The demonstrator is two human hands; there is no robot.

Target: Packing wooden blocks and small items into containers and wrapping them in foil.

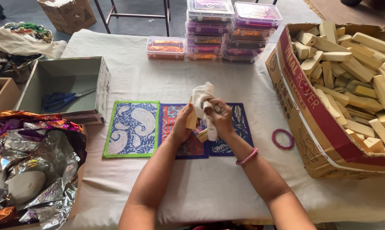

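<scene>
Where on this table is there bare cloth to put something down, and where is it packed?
Bare cloth lies along the near edge below the three patterned mats, and between the mats and the stacked plastic boxes. A pink bangle sits beside the carton of wooden blocks. The left side is crowded: grey box, crumpled foil.

Left hand (181,125) grips wooden block (191,120); right hand (221,119) clutches white cloth (202,99).

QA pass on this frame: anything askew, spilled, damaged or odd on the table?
Mostly tidy. Two oddities: a pink bangle lies loose on the cloth beside the cardboard box, whose front wall bulges outward. Crumpled foil sprawls over the table's left edge. The left hand holds a wooden block; the right hand holds a white cloth.
</scene>
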